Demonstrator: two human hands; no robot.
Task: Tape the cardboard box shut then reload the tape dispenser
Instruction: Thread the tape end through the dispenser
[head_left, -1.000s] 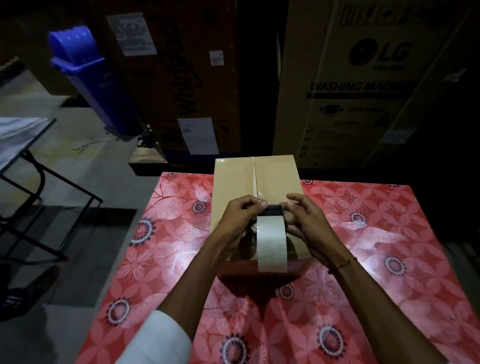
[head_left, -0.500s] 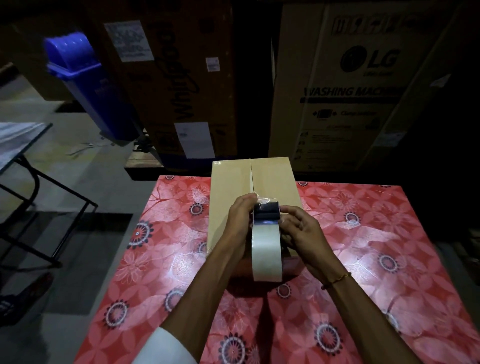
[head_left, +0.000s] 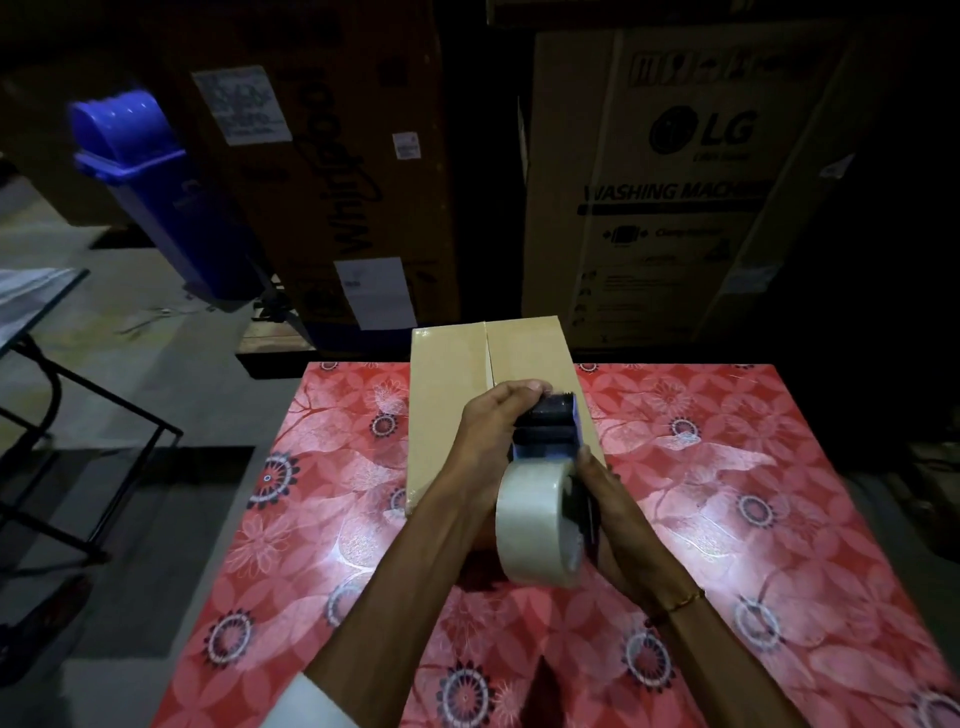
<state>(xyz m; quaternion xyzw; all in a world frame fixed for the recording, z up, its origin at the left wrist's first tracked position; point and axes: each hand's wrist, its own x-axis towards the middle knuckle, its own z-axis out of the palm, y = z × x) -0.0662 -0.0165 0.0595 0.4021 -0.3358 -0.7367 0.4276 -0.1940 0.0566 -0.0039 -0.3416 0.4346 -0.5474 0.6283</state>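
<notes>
Both hands were clamped on the tape dispenser: the left hand wrapped around its left side with the fingertips curled over the dark front end, and the right hand gripped the right side down by the roll of tape, thumb up along the frame. The dispenser sat over the near end of the cardboard box, roughly above the centre seam, though I couldn't tell if it actually touched the flaps. The box itself lay on a table with a red floral cloth, flaps closed. Behind the table stood a big LG washing machine carton and a blue bin off to the left.
</notes>
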